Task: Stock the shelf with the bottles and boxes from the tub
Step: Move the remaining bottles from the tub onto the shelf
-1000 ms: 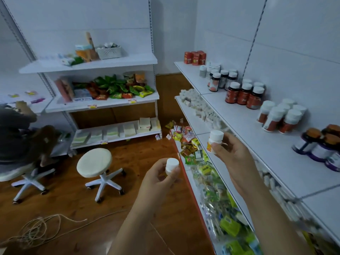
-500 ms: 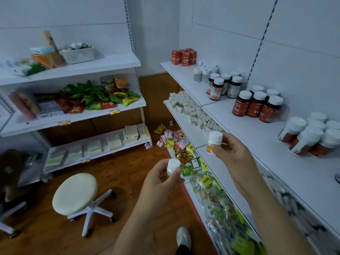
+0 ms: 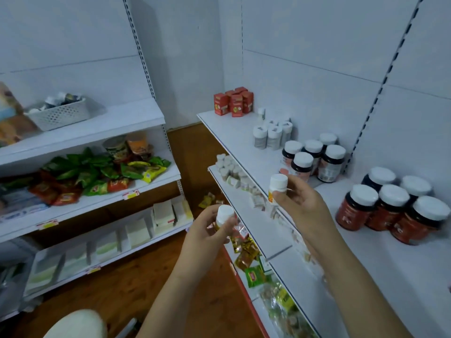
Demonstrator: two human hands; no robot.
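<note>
The view has swung right and closer to the top shelf (image 3: 246, 142) since the earlier frame. At seven o'clock, the left hand (image 3: 207, 230) grips a white-capped bottle (image 3: 223, 215). At centre, the right hand (image 3: 297, 203) pinches a second bottle (image 3: 277, 187), now beside the shelf edge, apparently ready for placing near the dark bottles (image 3: 314, 157) at two o'clock.

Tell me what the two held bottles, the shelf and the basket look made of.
Held bottles: probably plastic, matte white caps, printed labels.
Shelf: likely painted metal, smooth white, slotted uprights.
Basket: apparently moulded plastic, white perforated walls.
</note>
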